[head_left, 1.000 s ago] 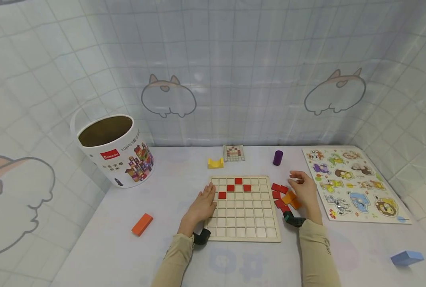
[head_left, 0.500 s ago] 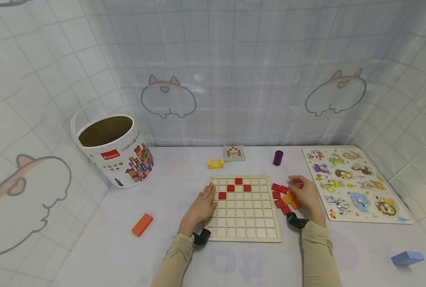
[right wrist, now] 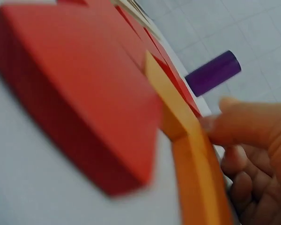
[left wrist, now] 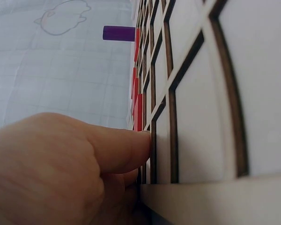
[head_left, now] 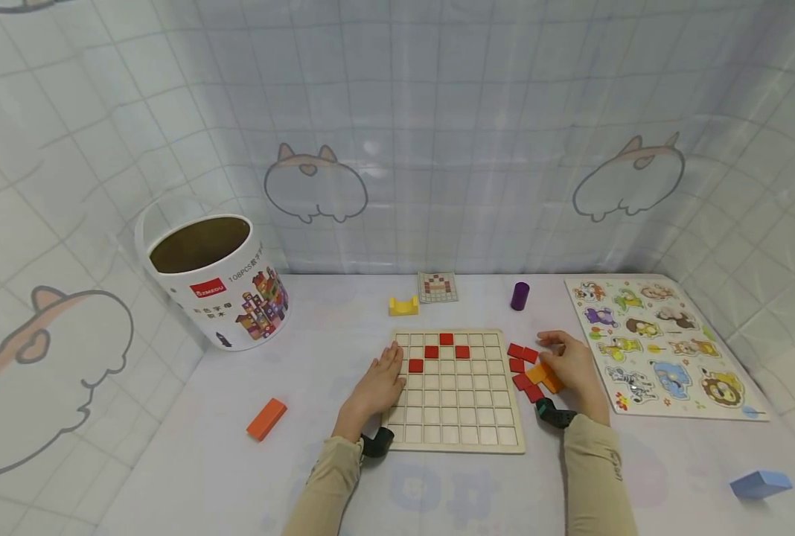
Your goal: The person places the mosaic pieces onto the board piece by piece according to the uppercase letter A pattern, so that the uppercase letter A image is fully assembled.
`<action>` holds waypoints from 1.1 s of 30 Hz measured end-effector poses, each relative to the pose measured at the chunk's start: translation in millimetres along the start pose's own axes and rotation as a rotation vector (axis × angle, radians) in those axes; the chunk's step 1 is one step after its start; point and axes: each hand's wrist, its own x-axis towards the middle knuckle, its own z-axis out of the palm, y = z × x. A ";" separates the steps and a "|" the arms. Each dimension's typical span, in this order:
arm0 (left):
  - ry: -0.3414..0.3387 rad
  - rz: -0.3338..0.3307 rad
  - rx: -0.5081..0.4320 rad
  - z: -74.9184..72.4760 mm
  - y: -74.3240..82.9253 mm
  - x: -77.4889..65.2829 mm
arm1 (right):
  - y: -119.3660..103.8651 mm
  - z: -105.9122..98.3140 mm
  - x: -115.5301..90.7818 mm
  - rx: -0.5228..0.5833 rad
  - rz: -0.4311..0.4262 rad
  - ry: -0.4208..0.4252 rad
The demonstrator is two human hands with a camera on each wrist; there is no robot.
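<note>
My left hand [head_left: 377,381] lies along the left edge of the wooden grid board [head_left: 447,439], fingers extended; in the left wrist view its thumb [left wrist: 119,147] rests on the board's rim. Several red square tiles [head_left: 447,339] sit in the board's upper cells in a slanting pattern. Right of the board, my right hand [head_left: 572,368] is bent over a loose group of tiles, thumb and forefinger apart. In the right wrist view, its thumb tip touches or nearly touches an orange tile [right wrist: 173,103]. A red tile [right wrist: 79,93] lies close to that camera. The other fingers are curled behind the thumb.
A purple cylinder [head_left: 519,296], a yellow arched block [head_left: 403,306] and a printed pattern card [head_left: 438,287] stand or lie beyond the board. An animal puzzle [head_left: 665,346] lies right, near a blue block [head_left: 761,485]. At left are a white bucket [head_left: 219,286] and an orange block [head_left: 266,419].
My right hand has come down slightly toward me, and its thumb is now nearer the orange tiles. The left hand and the tiles on the board stay as they were.
</note>
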 end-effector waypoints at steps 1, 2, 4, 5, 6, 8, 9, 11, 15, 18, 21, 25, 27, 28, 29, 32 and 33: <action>-0.001 -0.001 0.002 0.1 0.1 0.1 | 0.7 -1.0 0.3 -0.008 -0.007 -0.012; -0.001 -0.002 0.004 0.2 0.2 0.2 | 1.1 -1.8 0.2 -0.011 -0.010 -0.027; -0.001 -0.005 0.005 0.3 0.2 0.6 | 2.4 -3.1 0.5 -0.007 -0.019 -0.057; 0.001 -0.004 0.006 0.2 0.1 1.0 | 2.5 -3.5 0.7 0.001 -0.025 -0.072; 0.003 -0.004 0.006 0.2 0.0 1.2 | 2.6 -3.7 0.8 0.009 -0.028 -0.086; 0.003 -0.005 0.007 0.2 -0.3 1.6 | 2.4 -3.9 1.2 0.025 -0.049 -0.112; 0.004 -0.005 0.007 0.3 -0.4 1.9 | 2.5 -3.9 1.6 0.035 -0.062 -0.117; 0.004 -0.006 0.009 0.6 -0.6 2.0 | 2.0 -3.6 1.9 0.051 -0.079 -0.127; 0.007 -0.006 0.014 1.0 -1.1 2.7 | 2.2 -2.7 2.8 0.058 -0.090 -0.123; 0.008 -0.005 0.017 0.9 -1.2 3.2 | 1.7 -1.3 3.9 0.049 -0.087 -0.118; 0.007 -0.005 0.012 -0.5 -0.3 3.5 | -0.5 0.3 4.4 0.022 -0.085 -0.103; -0.001 -0.008 0.009 -2.4 1.4 2.6 | -3.5 2.0 4.0 -0.020 -0.097 -0.089; -0.003 -0.007 0.009 -2.9 2.0 1.8 | -4.2 3.2 3.8 -0.038 -0.109 -0.081; -0.006 -0.009 0.008 -2.6 2.0 1.5 | -4.2 3.8 3.8 -0.045 -0.116 -0.077; -0.006 -0.007 0.005 -2.6 2.0 1.2 | -4.2 4.4 3.8 -0.052 -0.122 -0.074; -0.010 -0.008 0.004 -0.6 0.3 1.7 | -4.4 6.2 3.9 -0.054 -0.126 -0.062; -0.009 -0.008 0.004 0.8 -0.8 2.1 | -4.5 6.6 3.8 -0.050 -0.124 -0.062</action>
